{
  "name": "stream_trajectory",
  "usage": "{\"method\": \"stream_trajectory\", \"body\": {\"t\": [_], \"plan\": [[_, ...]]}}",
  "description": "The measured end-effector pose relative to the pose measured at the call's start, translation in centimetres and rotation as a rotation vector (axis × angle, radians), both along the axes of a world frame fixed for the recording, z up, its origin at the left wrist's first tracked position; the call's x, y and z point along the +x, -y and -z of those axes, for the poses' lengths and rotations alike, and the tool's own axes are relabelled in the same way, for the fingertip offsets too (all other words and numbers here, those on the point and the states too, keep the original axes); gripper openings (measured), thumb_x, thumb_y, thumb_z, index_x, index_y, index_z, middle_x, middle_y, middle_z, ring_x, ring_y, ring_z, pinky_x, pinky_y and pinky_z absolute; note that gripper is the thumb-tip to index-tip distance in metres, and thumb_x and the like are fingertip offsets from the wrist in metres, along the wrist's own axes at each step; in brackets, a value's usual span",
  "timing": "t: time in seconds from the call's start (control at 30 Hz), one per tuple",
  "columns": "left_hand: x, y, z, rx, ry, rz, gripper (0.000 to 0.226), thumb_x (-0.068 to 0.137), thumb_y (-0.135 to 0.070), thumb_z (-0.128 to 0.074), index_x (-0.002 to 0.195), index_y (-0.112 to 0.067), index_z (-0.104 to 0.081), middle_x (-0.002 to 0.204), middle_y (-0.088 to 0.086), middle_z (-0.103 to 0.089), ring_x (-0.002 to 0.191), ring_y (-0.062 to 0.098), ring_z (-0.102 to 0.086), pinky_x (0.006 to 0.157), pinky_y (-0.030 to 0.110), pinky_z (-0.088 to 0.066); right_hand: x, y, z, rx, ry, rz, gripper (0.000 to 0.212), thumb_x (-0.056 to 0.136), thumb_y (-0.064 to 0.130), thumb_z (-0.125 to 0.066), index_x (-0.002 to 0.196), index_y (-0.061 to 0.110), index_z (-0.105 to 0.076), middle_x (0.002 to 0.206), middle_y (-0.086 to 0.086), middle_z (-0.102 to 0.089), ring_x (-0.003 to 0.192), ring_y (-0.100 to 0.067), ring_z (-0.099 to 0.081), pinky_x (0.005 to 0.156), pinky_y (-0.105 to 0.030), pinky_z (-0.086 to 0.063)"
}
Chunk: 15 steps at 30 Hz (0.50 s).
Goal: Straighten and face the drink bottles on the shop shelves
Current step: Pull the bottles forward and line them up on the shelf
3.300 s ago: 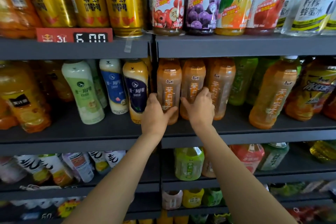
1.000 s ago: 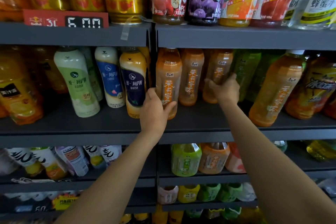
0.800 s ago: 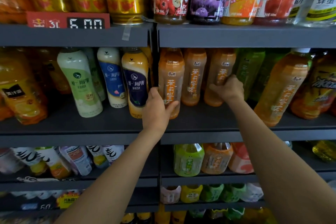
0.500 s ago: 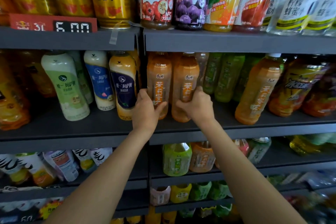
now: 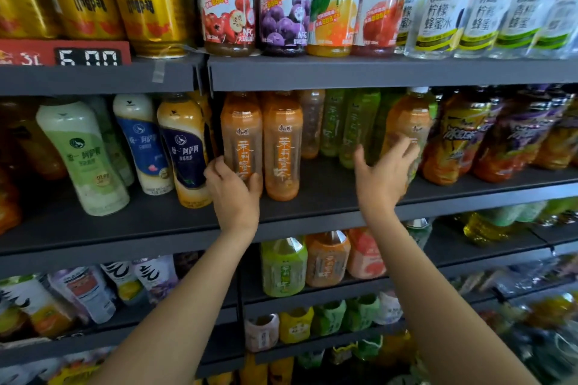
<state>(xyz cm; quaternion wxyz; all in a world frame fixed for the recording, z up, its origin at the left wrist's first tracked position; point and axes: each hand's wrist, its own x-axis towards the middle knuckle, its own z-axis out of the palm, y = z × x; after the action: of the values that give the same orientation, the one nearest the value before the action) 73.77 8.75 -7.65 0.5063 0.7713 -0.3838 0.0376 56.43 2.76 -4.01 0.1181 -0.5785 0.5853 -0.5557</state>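
Orange tea bottle (image 5: 240, 137) gripped by left hand (image 5: 234, 194); right hand (image 5: 383, 172) spread beside another bottle (image 5: 406, 131).

- We see dark grey shelves (image 5: 375, 72) throughout.
- The cans (image 5: 150, 3) on the top shelf are gold with dark lettering and red marks low down.
- The price tag (image 5: 62, 55) is red with a black panel and white digits.
- The juice bottles (image 5: 226, 0) carry white labels printed with red, purple and orange fruit.
- We see clear bottles (image 5: 438, 9) with white and green labels.
- The two front tea bottles (image 5: 283, 147) are orange with pale lettering on an orange stripe.
- Behind them stand green bottles (image 5: 353, 125).
- The milk tea bottles (image 5: 81, 153) are cream, with green, blue and navy labels.
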Motion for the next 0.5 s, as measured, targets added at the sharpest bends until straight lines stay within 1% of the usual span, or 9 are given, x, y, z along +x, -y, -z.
{"method": "stream_trajectory", "body": {"t": [0.07,0.13,0.2,0.27,0.33,0.4,0.47,0.5], "plan": [[-1.7,-0.5,-0.1,-0.113,0.072,-0.059,0.049,0.083,-0.010,-0.064,0.127,0.001,-0.043,0.130,0.021,-0.040,0.119,0.035,-0.040,0.098,0.039,-0.036,-2.4,0.9,-0.2,0.039,0.034,0.078,0.065,0.085,0.031,-0.066,0.134,0.005,-0.031,0.138,-0.014,-0.029,0.114,-0.032,-0.050,0.085,-0.040,-0.047],[-3.2,-0.6,-0.2,-0.149,0.169,-0.049,0.043,0.080,-0.007,-0.064,0.120,-0.001,-0.048,0.125,0.021,-0.044,0.115,0.035,-0.043,0.095,0.040,-0.037,-3.8,2.1,-0.2,0.177,0.029,0.035,0.075,0.083,0.032,-0.069,0.139,0.007,-0.025,0.141,-0.014,-0.029,0.119,-0.036,-0.047,0.090,-0.046,-0.044],[-4.0,-0.3,-0.4,-0.120,0.229,-0.002,0.044,0.080,-0.008,-0.065,0.120,-0.004,-0.048,0.124,0.019,-0.045,0.117,0.033,-0.042,0.097,0.039,-0.036,-4.8,3.2,0.2,0.299,0.012,0.007,0.076,0.082,0.032,-0.070,0.139,0.007,-0.025,0.140,-0.015,-0.036,0.124,-0.037,-0.044,0.095,-0.048,-0.040],[-4.7,0.3,-0.4,-0.054,0.251,0.029,0.048,0.081,-0.011,-0.066,0.124,-0.007,-0.045,0.126,0.016,-0.045,0.122,0.030,-0.040,0.102,0.038,-0.034,-5.5,4.0,0.6,0.323,-0.019,-0.004,0.070,0.081,0.032,-0.071,0.133,0.005,-0.033,0.135,-0.016,-0.044,0.122,-0.037,-0.046,0.095,-0.050,-0.040],[-5.2,1.0,0.3,0.003,0.224,0.054,0.052,0.084,-0.016,-0.065,0.130,-0.007,-0.041,0.130,0.013,-0.044,0.125,0.026,-0.039,0.105,0.035,-0.033,-5.6,4.3,0.8,0.308,-0.063,-0.043,0.064,0.078,0.033,-0.073,0.124,0.003,-0.040,0.128,-0.018,-0.050,0.117,-0.037,-0.050,0.091,-0.048,-0.043],[-5.5,1.7,1.0,0.032,0.129,0.060,0.058,0.085,-0.021,-0.065,0.134,-0.006,-0.037,0.134,0.012,-0.042,0.129,0.025,-0.037,0.107,0.036,-0.034,-5.0,4.2,1.1,0.253,-0.130,-0.124,0.059,0.076,0.035,-0.075,0.115,0.001,-0.045,0.118,-0.019,-0.056,0.109,-0.037,-0.054,0.084,-0.047,-0.046],[-6.0,2.3,1.3,0.017,0.016,0.035,0.062,0.085,-0.024,-0.066,0.136,-0.005,-0.035,0.136,0.013,-0.041,0.130,0.025,-0.036,0.107,0.039,-0.035,-3.8,3.8,1.2,0.187,-0.191,-0.219,0.060,0.074,0.039,-0.076,0.110,0.000,-0.046,0.113,-0.019,-0.058,0.104,-0.037,-0.057,0.082,-0.047,-0.049],[-6.2,2.4,1.3,-0.011,-0.007,0.014,0.062,0.085,-0.024,-0.066,0.135,-0.004,-0.036,0.136,0.014,-0.041,0.130,0.026,-0.036,0.107,0.039,-0.035,-3.0,3.4,1.3,0.170,-0.205,-0.253,0.062,0.073,0.040,-0.076,0.110,0.000,-0.046,0.113,-0.018,-0.057,0.103,-0.037,-0.057,0.082,-0.047,-0.049]]}}
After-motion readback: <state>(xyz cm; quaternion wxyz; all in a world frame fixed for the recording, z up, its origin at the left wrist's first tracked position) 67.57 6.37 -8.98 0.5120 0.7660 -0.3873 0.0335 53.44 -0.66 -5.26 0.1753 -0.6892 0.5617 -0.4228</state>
